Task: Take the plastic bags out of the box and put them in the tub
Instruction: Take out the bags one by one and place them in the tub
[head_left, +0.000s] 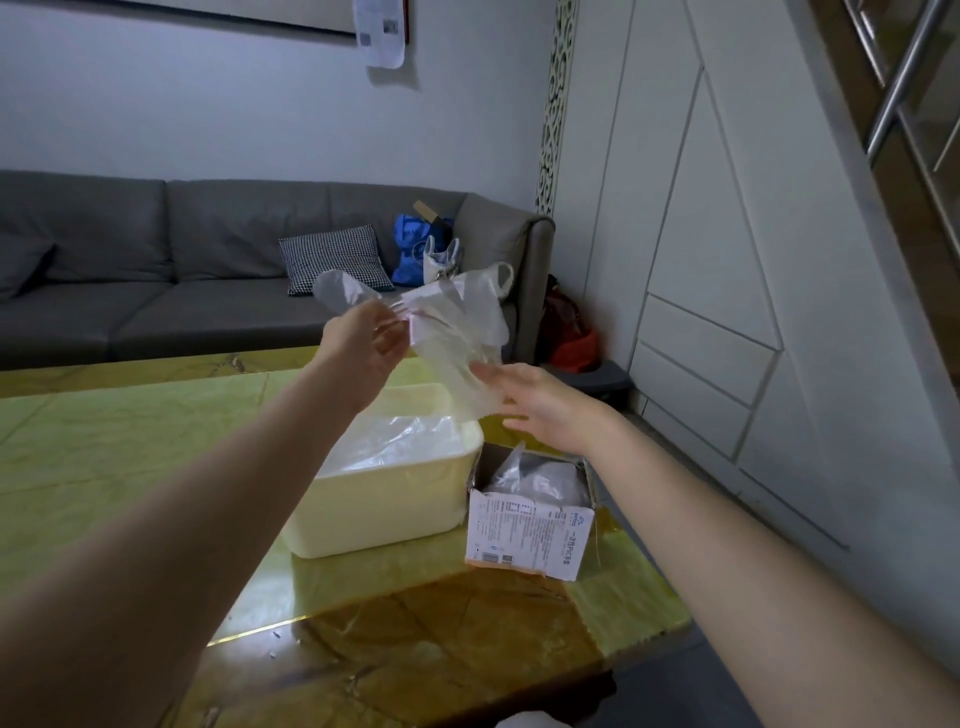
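Bags (457, 332) of thin plastic hang bunched in our left hand's (366, 345) pinching grip, trailing down to our right hand (540, 402) with its relaxed fingers touching them, while the tub (384, 499) waits directly below and the box (530, 525) sits beneath the right hand.

On the glossy yellow-green stone surface (130, 441) stand a cream rectangular plastic tub (384, 506) and, just right, a torn white cardboard box (530, 530).

A crumpled clear bag (457, 332) hangs in the air above the white tub (384, 514), which holds more plastic; beside it stands the open box (530, 535), bags inside.
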